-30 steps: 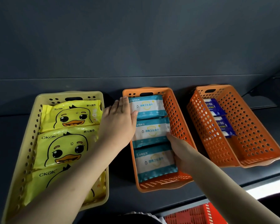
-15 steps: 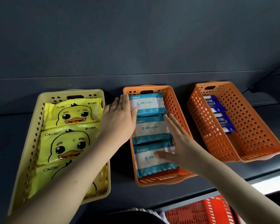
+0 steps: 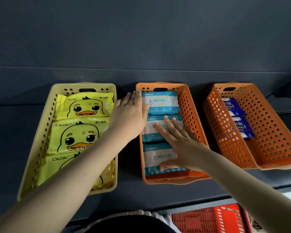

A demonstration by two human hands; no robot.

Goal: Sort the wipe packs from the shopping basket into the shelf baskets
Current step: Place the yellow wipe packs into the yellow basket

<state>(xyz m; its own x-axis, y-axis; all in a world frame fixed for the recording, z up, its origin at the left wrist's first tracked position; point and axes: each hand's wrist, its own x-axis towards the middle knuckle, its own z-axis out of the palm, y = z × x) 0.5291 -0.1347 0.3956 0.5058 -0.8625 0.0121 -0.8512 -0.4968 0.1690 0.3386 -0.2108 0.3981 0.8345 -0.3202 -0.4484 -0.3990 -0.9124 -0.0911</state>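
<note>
**While both hands lie flat, three teal packs fill the middle basket**

As the left hand (image 3: 129, 116) reaches in, its fingers (image 3: 136, 99) are straight and held together, laid along the outer left wall of the middle basket (image 3: 191, 106). Its thumb touches the left edge of the far teal pack (image 3: 161, 102). That hand grips nothing.

The right hand (image 3: 183, 145) is spread wide, palm down. Under its fingertips lies the middle teal pack (image 3: 149, 133), and its thumb presses the near teal pack (image 3: 158, 154) low on its face. No finger curls around either pack. All three teal packs lie flat in a row, each just beside the next, between the two hands' thumbs and fingers.

Left of the left hand, a yellow basket (image 3: 45, 125) holds duck packs (image 3: 84, 106), partly covered by the left forearm. Right of the right hand, well apart from its fingers, another orange basket (image 3: 274, 132) holds two blue packs (image 3: 232, 106). Below the shelf (image 3: 129, 195) edge, near the right forearm, part of a red shopping basket (image 3: 205, 219) shows; I cannot tell what it contains.
</note>
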